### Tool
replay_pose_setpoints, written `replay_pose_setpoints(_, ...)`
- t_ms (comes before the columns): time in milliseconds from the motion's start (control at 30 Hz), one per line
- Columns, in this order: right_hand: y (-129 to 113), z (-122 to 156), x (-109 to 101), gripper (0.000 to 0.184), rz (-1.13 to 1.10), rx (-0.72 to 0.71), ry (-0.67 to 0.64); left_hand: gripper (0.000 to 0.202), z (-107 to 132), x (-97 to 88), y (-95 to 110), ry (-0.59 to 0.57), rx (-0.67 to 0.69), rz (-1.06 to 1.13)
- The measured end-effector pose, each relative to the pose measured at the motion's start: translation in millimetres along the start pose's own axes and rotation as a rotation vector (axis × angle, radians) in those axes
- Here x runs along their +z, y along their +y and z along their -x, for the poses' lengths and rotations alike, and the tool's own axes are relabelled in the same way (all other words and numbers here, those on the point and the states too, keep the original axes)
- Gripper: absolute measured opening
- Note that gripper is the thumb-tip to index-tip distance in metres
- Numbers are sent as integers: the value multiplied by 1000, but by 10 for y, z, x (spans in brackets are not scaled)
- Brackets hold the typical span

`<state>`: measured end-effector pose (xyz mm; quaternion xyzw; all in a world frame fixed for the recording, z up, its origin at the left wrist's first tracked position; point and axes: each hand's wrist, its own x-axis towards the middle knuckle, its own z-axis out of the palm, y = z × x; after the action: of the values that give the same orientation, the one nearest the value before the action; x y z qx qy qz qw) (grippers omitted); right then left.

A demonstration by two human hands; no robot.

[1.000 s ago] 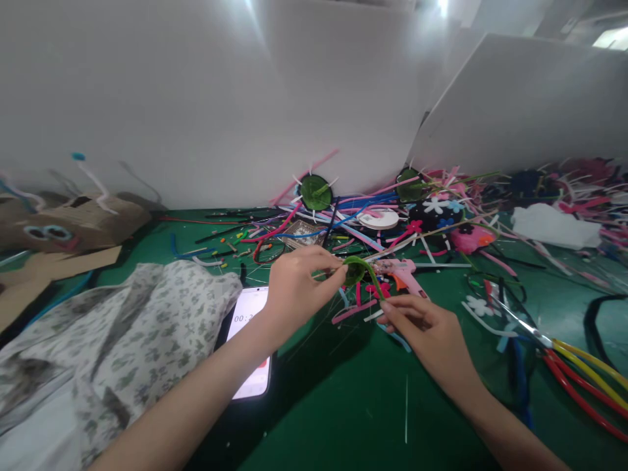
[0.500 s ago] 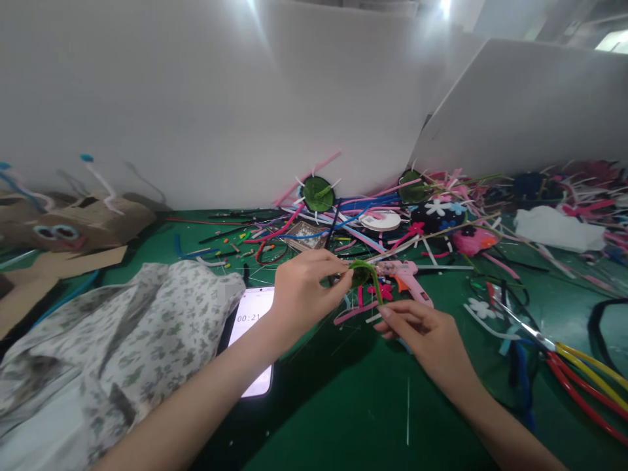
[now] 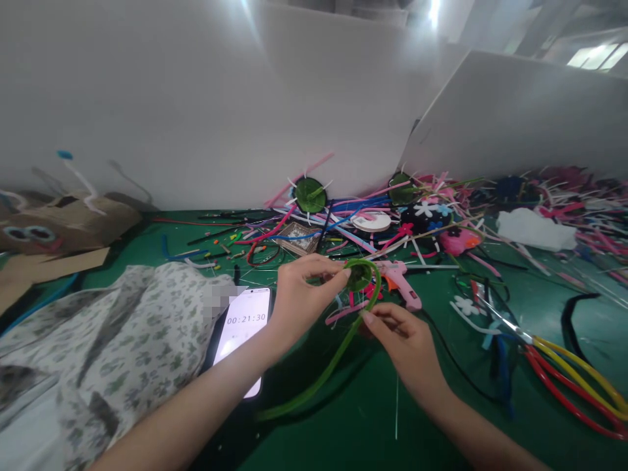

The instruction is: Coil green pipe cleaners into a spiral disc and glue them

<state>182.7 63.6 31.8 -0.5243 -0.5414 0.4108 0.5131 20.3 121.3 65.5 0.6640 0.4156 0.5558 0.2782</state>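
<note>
Near the middle of the view, my left hand (image 3: 307,288) pinches a small dark green disc (image 3: 360,279) by its left side. A green pipe cleaner (image 3: 328,369) arches over the disc's top and right edge, and its long tail curves down to the lower left above the table. My right hand (image 3: 400,333) is closed on that pipe cleaner just below the disc, between thumb and fingers. Right behind the disc lies a pink glue gun (image 3: 405,288), its far parts partly covered by the disc and the pipe cleaner.
A phone (image 3: 252,307) showing a timer lies left of my hands, beside a floral cloth (image 3: 147,340). Scissors (image 3: 520,333) with red and yellow handles lie at right. Behind are a ribbon spool (image 3: 371,222), heaped pipe cleaners, another green disc (image 3: 309,195) and a cardboard figure (image 3: 53,229).
The pipe cleaner's long tail has swung into view at lower left. My right hand has shifted slightly left, and the pipe cleaner now bends wider around the disc. The view has turned slightly right.
</note>
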Motion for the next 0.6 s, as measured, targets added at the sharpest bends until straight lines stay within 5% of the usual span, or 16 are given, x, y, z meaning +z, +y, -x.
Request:
replay_pose_setpoints(300, 21, 13, -85, 19, 129, -72, -119, 11, -15, -35, -30, 7, -20, 40)
replay_pose_setpoints(600, 52, 24, -29, 15, 188, -143, -102, 9, -25, 29, -13, -10, -323, 257)
